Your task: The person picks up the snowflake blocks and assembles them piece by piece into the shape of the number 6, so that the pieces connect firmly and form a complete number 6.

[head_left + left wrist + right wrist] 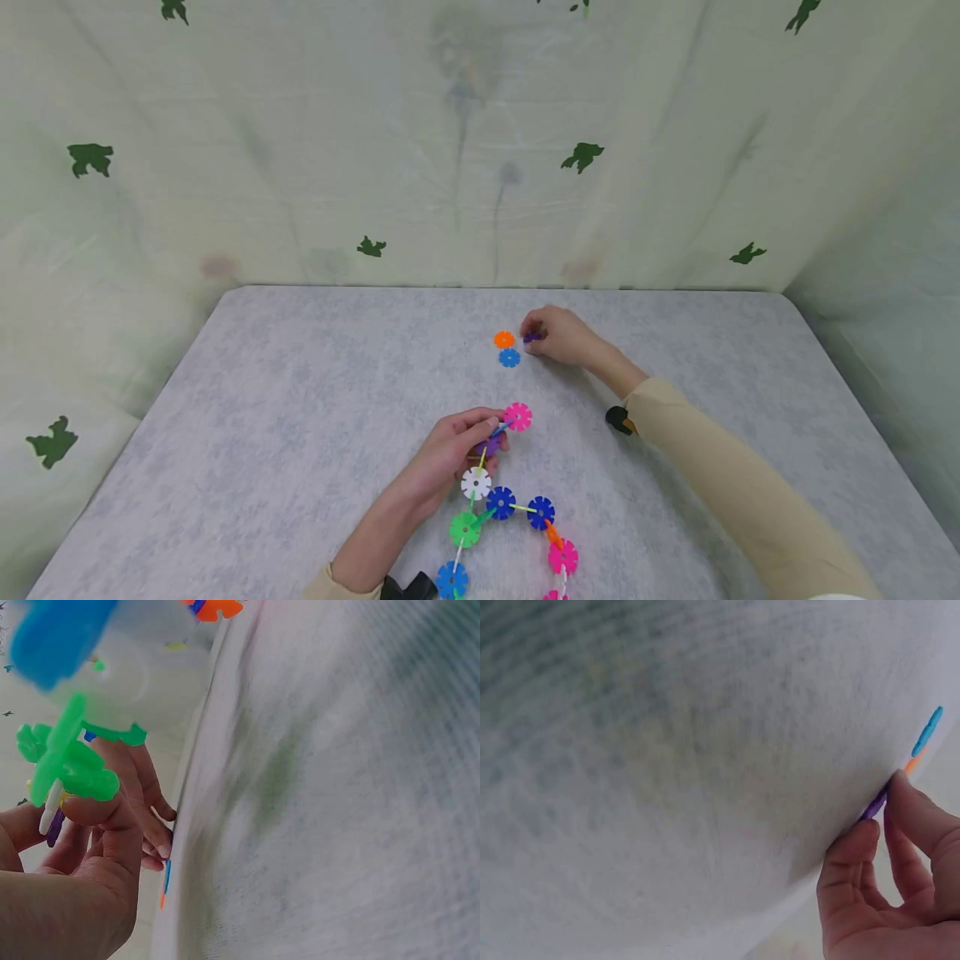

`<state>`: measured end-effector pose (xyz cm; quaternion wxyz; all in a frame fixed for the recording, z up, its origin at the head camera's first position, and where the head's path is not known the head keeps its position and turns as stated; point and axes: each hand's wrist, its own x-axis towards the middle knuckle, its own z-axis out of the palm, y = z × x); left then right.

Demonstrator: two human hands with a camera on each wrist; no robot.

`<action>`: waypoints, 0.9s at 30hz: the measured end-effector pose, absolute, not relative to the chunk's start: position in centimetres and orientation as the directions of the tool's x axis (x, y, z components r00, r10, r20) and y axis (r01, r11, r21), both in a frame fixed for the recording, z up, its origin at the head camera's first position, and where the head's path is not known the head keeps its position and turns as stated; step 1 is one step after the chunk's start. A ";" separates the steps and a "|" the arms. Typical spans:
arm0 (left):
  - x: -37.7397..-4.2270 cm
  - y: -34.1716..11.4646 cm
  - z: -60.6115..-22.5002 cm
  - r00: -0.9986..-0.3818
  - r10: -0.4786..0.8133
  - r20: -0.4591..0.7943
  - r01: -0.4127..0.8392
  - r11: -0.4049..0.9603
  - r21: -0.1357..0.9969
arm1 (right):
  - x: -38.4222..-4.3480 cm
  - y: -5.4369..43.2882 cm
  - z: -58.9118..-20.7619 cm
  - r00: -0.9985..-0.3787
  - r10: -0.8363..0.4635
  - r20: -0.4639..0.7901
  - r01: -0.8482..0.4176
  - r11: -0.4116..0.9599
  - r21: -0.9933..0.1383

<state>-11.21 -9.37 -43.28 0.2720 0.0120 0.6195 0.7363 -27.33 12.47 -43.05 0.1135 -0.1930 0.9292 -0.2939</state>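
A chain of slotted plastic discs curves across the near part of the table, with white (476,483), green (465,529) and dark blue (501,503) discs among its links. My left hand (457,450) pinches the chain close to its far end, around a purple disc (489,444); a pink disc (517,417) forms the tip. Farther off, my right hand (564,336) pinches a loose purple disc (532,337) by its edge, at the tabletop in the right wrist view. An orange disc (504,339) and a blue disc (510,357) lie flat just left of those fingers.
The grey mottled table (300,400) reaches back to a pale curtain (315,150) with green leaf shapes. A black wrist device (619,420) shows beneath the right sleeve. The chain's near part runs out of the head view at the bottom.
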 end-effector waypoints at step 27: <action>-11.4 -9.8 -42.7 -0.861 0.372 -0.347 -0.360 0.038 0.932 | -14.8 15.4 -40.5 -0.941 -0.339 0.006 -0.185 0.498 -0.847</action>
